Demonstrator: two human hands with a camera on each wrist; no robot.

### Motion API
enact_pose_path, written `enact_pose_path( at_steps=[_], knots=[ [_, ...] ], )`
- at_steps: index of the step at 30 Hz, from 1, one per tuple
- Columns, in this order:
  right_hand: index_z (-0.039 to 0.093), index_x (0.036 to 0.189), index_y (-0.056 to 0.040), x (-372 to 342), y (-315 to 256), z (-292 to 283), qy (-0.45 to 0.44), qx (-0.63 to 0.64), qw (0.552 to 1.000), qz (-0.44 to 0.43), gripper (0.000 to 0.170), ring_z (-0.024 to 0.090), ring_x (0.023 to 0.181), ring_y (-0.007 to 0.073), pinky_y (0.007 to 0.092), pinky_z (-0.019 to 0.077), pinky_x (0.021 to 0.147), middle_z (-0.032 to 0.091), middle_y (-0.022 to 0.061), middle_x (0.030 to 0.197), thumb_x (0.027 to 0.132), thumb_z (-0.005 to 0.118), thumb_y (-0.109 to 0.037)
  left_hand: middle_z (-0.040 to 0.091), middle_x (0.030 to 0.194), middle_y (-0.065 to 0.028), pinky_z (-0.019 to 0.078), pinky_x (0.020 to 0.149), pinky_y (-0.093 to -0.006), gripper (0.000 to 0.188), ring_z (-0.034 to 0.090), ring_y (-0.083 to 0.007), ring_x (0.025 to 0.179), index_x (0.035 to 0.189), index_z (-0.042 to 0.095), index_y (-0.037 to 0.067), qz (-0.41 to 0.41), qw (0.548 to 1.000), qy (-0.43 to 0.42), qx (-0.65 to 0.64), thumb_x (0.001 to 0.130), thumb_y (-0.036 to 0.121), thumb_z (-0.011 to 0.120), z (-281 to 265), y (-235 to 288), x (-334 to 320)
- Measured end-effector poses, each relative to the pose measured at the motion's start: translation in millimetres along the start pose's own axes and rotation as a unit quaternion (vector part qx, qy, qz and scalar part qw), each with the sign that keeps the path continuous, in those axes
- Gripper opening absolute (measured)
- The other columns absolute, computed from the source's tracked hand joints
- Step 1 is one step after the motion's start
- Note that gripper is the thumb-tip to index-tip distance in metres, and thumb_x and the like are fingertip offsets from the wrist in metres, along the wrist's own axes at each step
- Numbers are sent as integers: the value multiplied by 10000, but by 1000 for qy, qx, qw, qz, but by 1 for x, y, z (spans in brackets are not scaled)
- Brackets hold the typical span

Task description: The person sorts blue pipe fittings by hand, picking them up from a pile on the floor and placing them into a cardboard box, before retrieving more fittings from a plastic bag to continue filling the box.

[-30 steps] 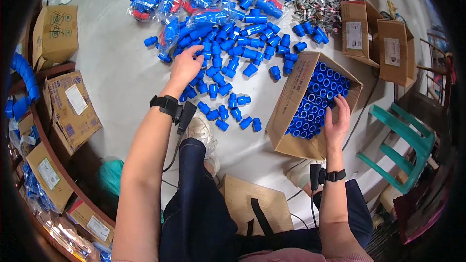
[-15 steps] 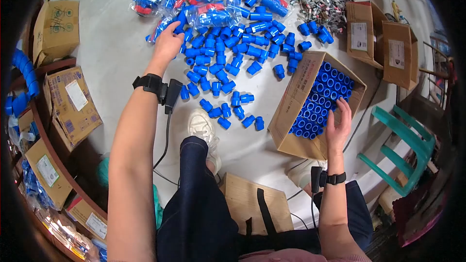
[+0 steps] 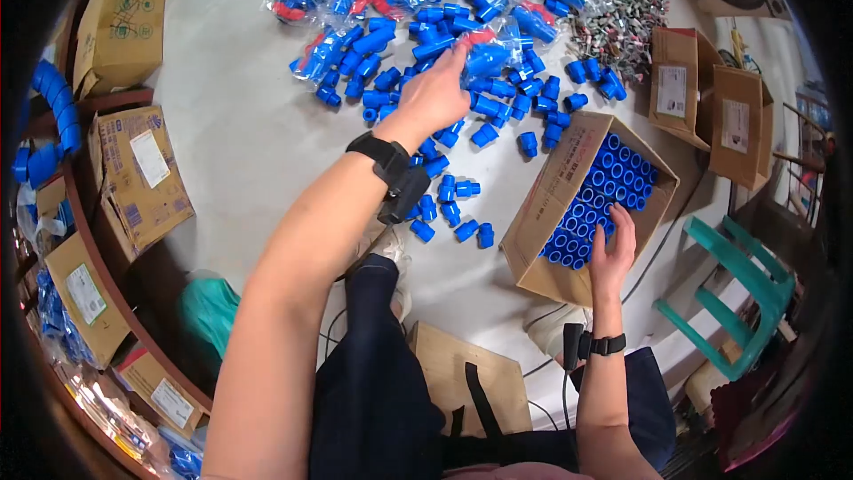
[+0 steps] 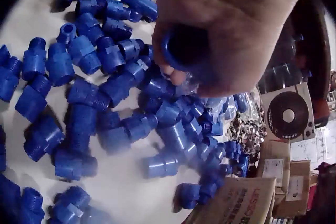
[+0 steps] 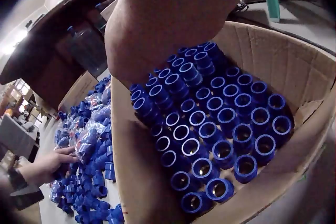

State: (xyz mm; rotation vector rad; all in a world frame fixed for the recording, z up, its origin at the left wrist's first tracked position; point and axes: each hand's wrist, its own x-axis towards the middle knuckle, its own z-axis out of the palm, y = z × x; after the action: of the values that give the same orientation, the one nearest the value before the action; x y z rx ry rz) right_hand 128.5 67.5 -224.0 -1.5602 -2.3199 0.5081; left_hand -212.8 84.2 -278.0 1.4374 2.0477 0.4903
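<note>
My left hand (image 3: 435,96) grips a bagged blue ball valve (image 3: 490,55) with a red handle, over the pile of loose blue pipe fittings (image 3: 489,107). In the left wrist view, a round blue open end (image 4: 170,50) shows in that hand, with clear plastic below it. My right hand (image 3: 615,247) lies over the near side of a cardboard box (image 3: 553,173), fingers loosely bent above blue fittings (image 3: 579,211) standing upright in close rows. The right wrist view shows their round open ends, while the hand's fingertips are hidden there.
More bagged valves (image 3: 324,53) lie at the pile's far and left sides. Small mixed parts (image 3: 617,18) are heaped at the back right, near two cardboard boxes (image 3: 680,80). A green plastic stool (image 3: 742,302) lies at right. Cartons (image 3: 142,173) line the left.
My left hand has moved from the pile's left side to the right, carrying a bagged valve off the pile. The right hand stays over the box. The head view has shifted slightly.
</note>
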Motion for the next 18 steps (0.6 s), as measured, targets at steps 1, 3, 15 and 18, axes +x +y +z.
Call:
enact_pose_path(
  at_steps=[1,3,15,18],
  knots=[
    [535,1065,-36,0,-1,-1,0,3,1000,3,339,508,1037,301,366,382,893,542,131,1124,730,573,-9,341,1350,-142,448,838,-400,672,514,-332,1044,1340,258,73,-21,999,-20,19,727,146,521,1,2,-3],
    [534,1066,-35,0,-1,-3,-3,2,1000,3,335,508,1038,300,366,381,894,541,131,1126,734,573,-11,327,1360,-140,448,844,-397,671,513,-330,1048,1349,249,83,-41,998,-37,38,744,163,527,-3,9,-10],
    [525,1066,-5,-7,9,-2,-13,13,1000,7,319,509,1050,282,348,389,901,535,143,1133,751,560,17,357,1355,-51,457,818,-408,460,524,-285,1050,1225,469,154,-202,959,139,143,766,175,494,-66,-102,-39],
    [530,1057,-15,-7,7,1,-14,16,1000,6,315,510,1040,307,372,386,893,538,147,1124,744,566,-6,341,1369,-37,435,863,-388,448,503,-270,1086,1226,481,175,-203,958,127,159,778,191,490,-73,-126,-37]
  ],
)
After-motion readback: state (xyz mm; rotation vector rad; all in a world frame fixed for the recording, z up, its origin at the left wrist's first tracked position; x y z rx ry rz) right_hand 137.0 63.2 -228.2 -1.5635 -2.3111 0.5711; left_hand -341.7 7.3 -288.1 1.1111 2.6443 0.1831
